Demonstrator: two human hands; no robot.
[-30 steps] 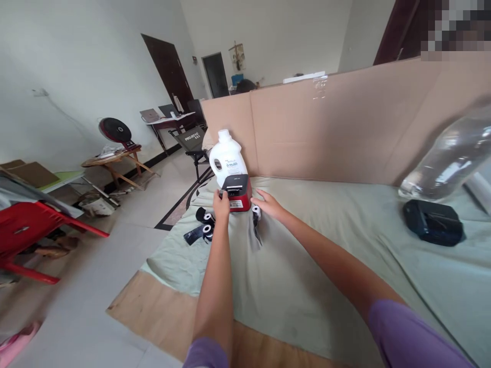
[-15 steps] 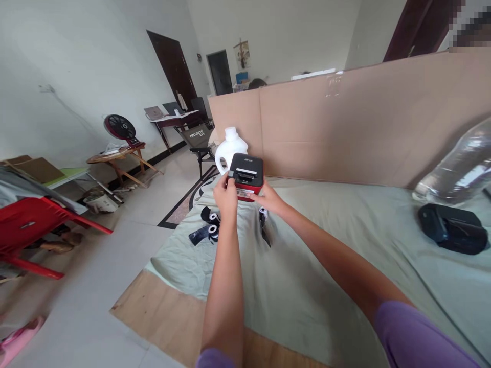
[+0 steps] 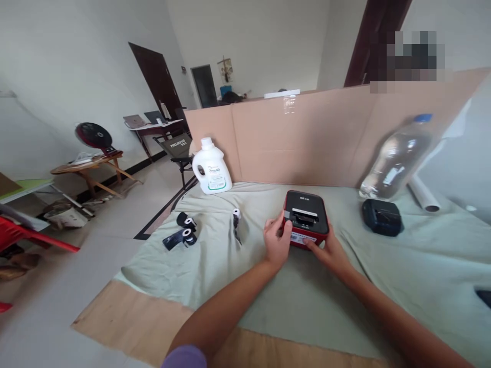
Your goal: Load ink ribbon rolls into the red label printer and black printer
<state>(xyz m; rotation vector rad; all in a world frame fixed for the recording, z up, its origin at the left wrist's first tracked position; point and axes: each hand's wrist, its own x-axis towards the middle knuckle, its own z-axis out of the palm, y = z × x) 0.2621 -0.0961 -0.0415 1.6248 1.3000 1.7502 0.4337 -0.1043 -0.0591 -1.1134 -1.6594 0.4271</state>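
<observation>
Both my hands grip a small black-and-red label printer (image 3: 306, 204), its slotted black top facing up and a white sticker on its near red side. My left hand (image 3: 276, 240) is closed around its left side, thumb toward the near corner. At the right side and near edge, my right hand (image 3: 332, 251) holds it too, with some fingers hidden beneath. Whether the printer touches the cloth, I cannot tell. Left of my hands lie several partly unrolled black rolls with white cores, among them a pair (image 3: 187, 236) and a single roll (image 3: 237, 219).
Pale green cloth (image 3: 284, 312) covers the wooden board (image 3: 130, 312). A white jug (image 3: 213, 168) stands at the back left before a cardboard wall (image 3: 295, 143). At the right are a black device (image 3: 382, 217), a large clear bottle (image 3: 397, 161) and a white roll (image 3: 424, 194).
My hands have carried the printer rightward and lower, from in front of the white jug to the middle right of the cloth. The camera view has turned to the right.
</observation>
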